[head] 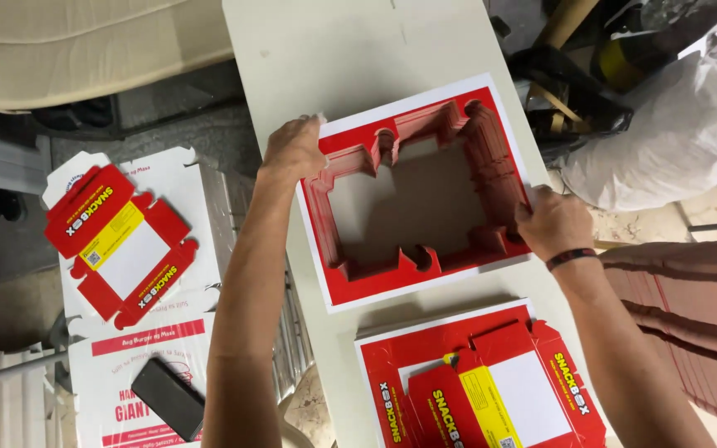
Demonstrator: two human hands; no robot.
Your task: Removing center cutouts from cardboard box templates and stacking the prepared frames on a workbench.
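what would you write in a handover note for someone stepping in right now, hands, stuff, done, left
Left hand: gripping the top left corner of the red frame stack.
Right hand: gripping the stack's right edge, wristband on.
The stack lies on the white table; its middle is punched out, showing the table through the hole.
Done: centre blanks are out of this stack; a stack of printed box sheets lies nearer on the table, and one loose box blank rests on the pile to the left, beside a black block.
Left: the frame stack is not yet off the table.

Stack of red printed cardboard sheets (338,274) with box-shaped centre cut out, flat on pale table, slightly skewed
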